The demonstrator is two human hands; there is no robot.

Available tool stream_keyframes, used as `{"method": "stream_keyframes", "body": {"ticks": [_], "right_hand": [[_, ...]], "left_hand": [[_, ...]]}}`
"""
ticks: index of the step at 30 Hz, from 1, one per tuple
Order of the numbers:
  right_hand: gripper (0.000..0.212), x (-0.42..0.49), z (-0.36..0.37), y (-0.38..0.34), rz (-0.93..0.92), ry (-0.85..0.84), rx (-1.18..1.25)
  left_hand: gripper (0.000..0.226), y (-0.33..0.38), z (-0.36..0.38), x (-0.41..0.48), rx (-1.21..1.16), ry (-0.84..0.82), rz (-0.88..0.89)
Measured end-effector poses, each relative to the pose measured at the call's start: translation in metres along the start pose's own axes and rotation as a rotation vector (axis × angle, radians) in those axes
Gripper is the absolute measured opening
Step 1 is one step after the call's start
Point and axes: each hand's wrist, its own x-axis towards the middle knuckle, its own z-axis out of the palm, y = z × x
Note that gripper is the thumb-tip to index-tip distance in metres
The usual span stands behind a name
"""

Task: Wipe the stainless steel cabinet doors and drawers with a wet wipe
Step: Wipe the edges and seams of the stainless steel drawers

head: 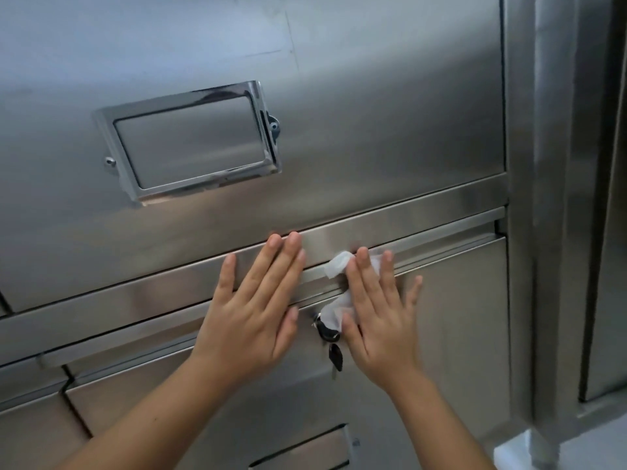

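Pressing flat, right hand (380, 317) pins wet wipe (334, 290) — left hand (251, 310) open on drawer (451, 300).

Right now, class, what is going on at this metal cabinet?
A person is wiping a stainless steel cabinet. The right hand presses a white wet wipe flat against the top edge of the lower drawer, just above the keys in its lock. The left hand rests flat beside it, fingers straight, across the rail between the drawers.

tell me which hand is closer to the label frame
Left. The left hand lies flat on the rail below and right of the label frame; the right hand is farther right, pressing the wipe.
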Motion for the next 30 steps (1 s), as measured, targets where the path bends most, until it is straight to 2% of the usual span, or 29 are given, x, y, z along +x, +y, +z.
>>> {"method": "stream_keyframes", "body": {"ticks": [6,16,23,28,30], "right_hand": [[0.057,-0.002,0.000,0.009,-0.034,-0.001,-0.093],[0.061,0.008,0.001,0.004,0.215,0.072,-0.086],[0.062,0.015,0.005,0.000,0.073,0.060,-0.120],[0.060,0.023,-0.008,0.035,0.337,0.068,-0.109],[0.062,0.025,-0.009,0.027,0.375,0.065,-0.068]], "left_hand": [[0.055,-0.001,0.002,-0.001,0.032,-0.004,-0.003],[0.058,-0.001,0.000,0.000,0.042,0.003,-0.001],[0.058,-0.001,0.003,-0.001,0.055,0.015,0.016],[0.059,-0.001,0.004,-0.002,0.060,0.021,0.012],[0.059,-0.001,0.005,-0.002,0.061,0.023,0.014]]}}
